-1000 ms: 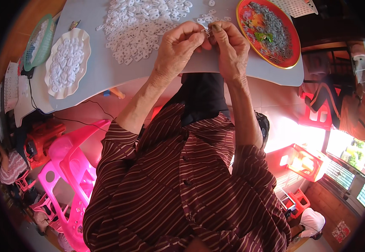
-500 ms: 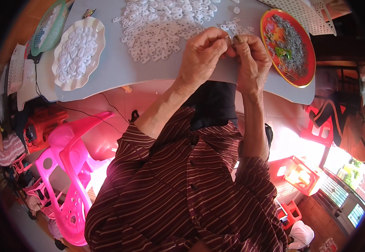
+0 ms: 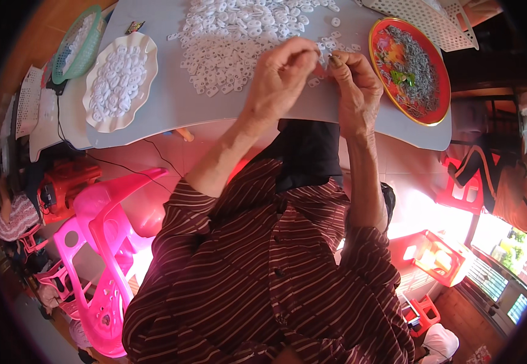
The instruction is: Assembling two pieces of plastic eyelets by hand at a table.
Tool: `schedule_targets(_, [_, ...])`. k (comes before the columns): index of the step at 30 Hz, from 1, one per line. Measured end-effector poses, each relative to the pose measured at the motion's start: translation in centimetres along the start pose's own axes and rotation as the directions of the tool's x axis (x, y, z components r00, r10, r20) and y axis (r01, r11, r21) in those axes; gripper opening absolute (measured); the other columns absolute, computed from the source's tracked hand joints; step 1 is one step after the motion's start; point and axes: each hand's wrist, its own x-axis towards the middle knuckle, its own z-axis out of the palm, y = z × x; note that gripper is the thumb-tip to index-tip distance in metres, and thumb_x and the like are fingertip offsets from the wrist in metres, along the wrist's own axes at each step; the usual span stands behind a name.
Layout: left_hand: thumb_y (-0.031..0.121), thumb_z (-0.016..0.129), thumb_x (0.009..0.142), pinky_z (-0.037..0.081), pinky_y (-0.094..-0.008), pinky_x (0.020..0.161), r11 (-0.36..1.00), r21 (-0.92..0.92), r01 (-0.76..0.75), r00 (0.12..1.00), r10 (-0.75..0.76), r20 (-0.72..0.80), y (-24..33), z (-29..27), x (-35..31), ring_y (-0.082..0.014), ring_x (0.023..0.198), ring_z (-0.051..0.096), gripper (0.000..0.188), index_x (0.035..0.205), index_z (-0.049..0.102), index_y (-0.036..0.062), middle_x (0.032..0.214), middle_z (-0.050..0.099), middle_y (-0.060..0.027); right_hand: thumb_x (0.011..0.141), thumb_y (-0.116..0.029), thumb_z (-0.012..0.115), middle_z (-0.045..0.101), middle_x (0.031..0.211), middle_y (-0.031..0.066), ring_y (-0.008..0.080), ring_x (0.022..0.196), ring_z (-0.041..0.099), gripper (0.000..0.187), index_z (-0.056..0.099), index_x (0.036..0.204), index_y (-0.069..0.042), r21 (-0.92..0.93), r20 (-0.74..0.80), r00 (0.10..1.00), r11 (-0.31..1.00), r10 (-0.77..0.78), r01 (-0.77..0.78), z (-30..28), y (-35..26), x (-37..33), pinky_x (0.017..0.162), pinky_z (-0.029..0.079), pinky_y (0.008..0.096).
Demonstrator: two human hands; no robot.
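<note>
My left hand [image 3: 284,76] and my right hand [image 3: 355,88] meet fingertip to fingertip over the grey table [image 3: 178,103]. Between the pinched fingers sits a very small part, too tiny to tell exactly; the right fingertips look closed on a thin metal bit. Just beyond the hands lies a big heap of small white plastic pieces [image 3: 233,36]. A red round tray [image 3: 436,100] holding grey metal bits lies to the right of my right hand.
A white scalloped plate [image 3: 148,48] of white pieces lies at the left, a green basket [image 3: 76,42] beyond it. A white perforated tray [image 3: 433,24] sits top right. Pink plastic chairs [image 3: 102,242] stand lower left, red crates [image 3: 433,258] lower right.
The view has shifted, so the table and hands sit lower and further right in the picture. Both hands stay pinched together over the table's near edge.
</note>
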Motion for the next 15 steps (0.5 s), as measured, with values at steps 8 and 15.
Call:
schedule_targets(8, [0.005,0.056,0.079,0.042,-0.0365,0.083,0.017,0.823,-0.567,0.755,0.411,0.511,2.1,-6.9,6.8,-0.0294,0.092,0.052,0.022,0.1,0.061,0.0081,0.092,0.058,-0.0098,0.087,-0.008,0.059,0.061,0.079,0.0041,0.0066,0.068,0.052,0.01,0.058,0.09,0.002,0.05,0.061,0.998,0.999,-0.003,0.0,-0.5,0.2,0.0,0.062,0.043,0.0193])
schedule_targets(15, [0.005,0.06,0.074,0.04,-0.0379,0.087,0.065,0.836,-0.544,0.832,0.168,0.529,1.6,-7.9,8.1,-0.0302,0.096,0.049,0.024,0.098,0.06,0.0046,0.102,0.054,-0.0106,0.087,-0.007,0.06,0.06,0.079,0.0039,0.006,0.067,0.049,0.01,0.057,0.089,0.002,0.017,0.064,0.998,1.0,0.015,-0.016,-0.3,0.0,-0.2,0.062,0.042,0.0194])
